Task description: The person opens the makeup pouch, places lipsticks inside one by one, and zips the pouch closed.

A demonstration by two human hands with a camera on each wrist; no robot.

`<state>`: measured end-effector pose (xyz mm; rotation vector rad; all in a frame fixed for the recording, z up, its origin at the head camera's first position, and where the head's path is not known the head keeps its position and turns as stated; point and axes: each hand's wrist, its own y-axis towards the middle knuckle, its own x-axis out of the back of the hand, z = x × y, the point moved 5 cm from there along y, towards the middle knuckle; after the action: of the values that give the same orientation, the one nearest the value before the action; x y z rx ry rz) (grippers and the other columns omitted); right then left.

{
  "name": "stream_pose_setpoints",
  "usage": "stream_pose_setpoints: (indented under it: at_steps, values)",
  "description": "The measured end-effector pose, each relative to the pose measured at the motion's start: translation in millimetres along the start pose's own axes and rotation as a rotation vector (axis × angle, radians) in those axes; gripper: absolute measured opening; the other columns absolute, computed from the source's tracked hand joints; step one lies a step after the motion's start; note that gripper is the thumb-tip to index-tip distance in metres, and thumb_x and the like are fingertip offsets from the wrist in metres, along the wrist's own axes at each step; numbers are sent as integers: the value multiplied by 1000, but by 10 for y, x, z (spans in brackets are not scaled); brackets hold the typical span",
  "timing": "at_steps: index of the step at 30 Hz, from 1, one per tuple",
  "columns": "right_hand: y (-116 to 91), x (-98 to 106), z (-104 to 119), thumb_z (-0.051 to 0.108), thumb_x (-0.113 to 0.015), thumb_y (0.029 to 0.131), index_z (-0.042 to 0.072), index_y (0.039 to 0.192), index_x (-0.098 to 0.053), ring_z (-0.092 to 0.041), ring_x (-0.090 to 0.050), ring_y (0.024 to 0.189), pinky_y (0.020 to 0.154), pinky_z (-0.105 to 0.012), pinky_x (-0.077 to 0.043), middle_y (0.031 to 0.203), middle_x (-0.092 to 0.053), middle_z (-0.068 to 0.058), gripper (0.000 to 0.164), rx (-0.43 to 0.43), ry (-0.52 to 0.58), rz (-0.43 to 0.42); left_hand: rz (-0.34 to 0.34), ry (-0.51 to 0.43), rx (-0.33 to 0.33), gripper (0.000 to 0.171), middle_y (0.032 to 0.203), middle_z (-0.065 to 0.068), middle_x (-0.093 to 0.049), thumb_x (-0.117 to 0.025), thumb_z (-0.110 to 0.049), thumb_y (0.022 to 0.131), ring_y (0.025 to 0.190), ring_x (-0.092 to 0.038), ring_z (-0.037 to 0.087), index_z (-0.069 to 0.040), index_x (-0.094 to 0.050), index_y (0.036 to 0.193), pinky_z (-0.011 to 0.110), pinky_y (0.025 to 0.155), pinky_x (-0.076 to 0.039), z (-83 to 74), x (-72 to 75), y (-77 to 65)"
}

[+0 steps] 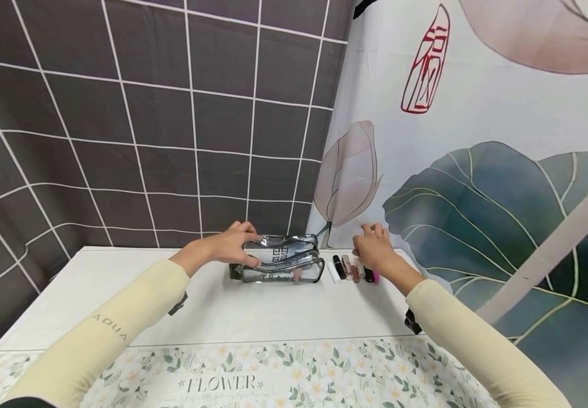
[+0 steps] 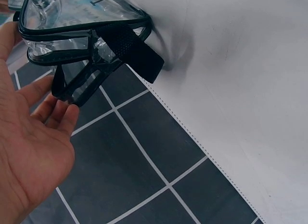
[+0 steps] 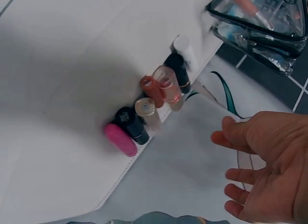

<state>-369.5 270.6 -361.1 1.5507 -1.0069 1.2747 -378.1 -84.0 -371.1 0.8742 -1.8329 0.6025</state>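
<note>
While lying lengthwise left-right, pouch [image 1: 282, 259] | left hand [image 1: 233, 243] grips it | right hand [image 1: 373, 249] empty, spread

Home-like staged corner, grey tiled backdrop [image 1: 146, 113], leaf-print curtain [image 1: 477, 198], floral tablecloth [image 1: 294, 374], white table [image 1: 120, 283]
</note>
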Motion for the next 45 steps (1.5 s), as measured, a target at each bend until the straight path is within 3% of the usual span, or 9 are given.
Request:
stream_pose_setpoints:
  at_steps: [5, 8, 11, 17, 29, 38, 45]
  values:
    - [-21, -53, -78, 12, -75, 105, 4, 100, -78, -53, -47, 129, 110, -68, -39, 134, -65, -30, 10, -48, -28, 74, -4, -9, -3, 86, 160, 19, -50, -80, -48, 95, 137, -44, 33, -1, -57, 164, 61, 117, -48, -20, 22, -1]
    - [-33, -120, -152, 9, -70, 103, 1, 100, -76, -49, -46, 120, 107, -66, -38, 116, -62, -24, 10, -89, -44, 146, -3, -8, -7, 86, 161, 19, -50, -79, -48, 95, 138, -44, 34, -1, -58, 164, 61, 117, -48, -30, 26, 1]
    - [-58, -193, -221, 3, -66, 100, -1, 101, -73, -47, -44, 116, 106, -65, -37, 110, -58, -21, 8, -124, -49, 224, 1, -8, -10, 85, 161, 19, -50, -79, -49, 96, 138, -44, 34, -1, -58, 164, 62, 117, -47, -27, 21, 3]
    - [-117, -315, -305, 3, -68, 97, 1, 101, -73, -43, -41, 110, 102, -60, -36, 111, -58, -22, 7, -153, -47, 308, 6, -13, -5, 85, 161, 19, -49, -79, -48, 97, 138, -44, 34, -2, -57, 164, 61, 117, -47, -2, 2, -8]
    - [-157, -456, -419, 9, -75, 94, 2, 101, -76, -43, -42, 114, 111, -65, -36, 117, -62, -23, 10, -197, -66, 390, 8, -4, -4, 85, 161, 18, -50, -78, -48, 96, 139, -44, 34, -2, -57, 164, 61, 119, -47, -5, -5, -9]
    - [-158, -481, -476, 13, -72, 95, -2, 113, -76, -49, -45, 123, 116, -68, -35, 124, -63, -28, 23, -217, -69, 389, 7, -1, -9, 85, 161, 18, -50, -78, -48, 96, 139, -43, 34, -2, -57, 164, 61, 119, -47, -14, 12, -1]
    - [-188, -493, -467, 13, -73, 93, -4, 113, -76, -51, -45, 126, 116, -69, -33, 123, -64, -30, 26, -221, -83, 361, -3, -9, -10, 85, 160, 18, -50, -79, -47, 95, 138, -43, 33, -2, -57, 164, 60, 120, -47, -5, 13, 10]
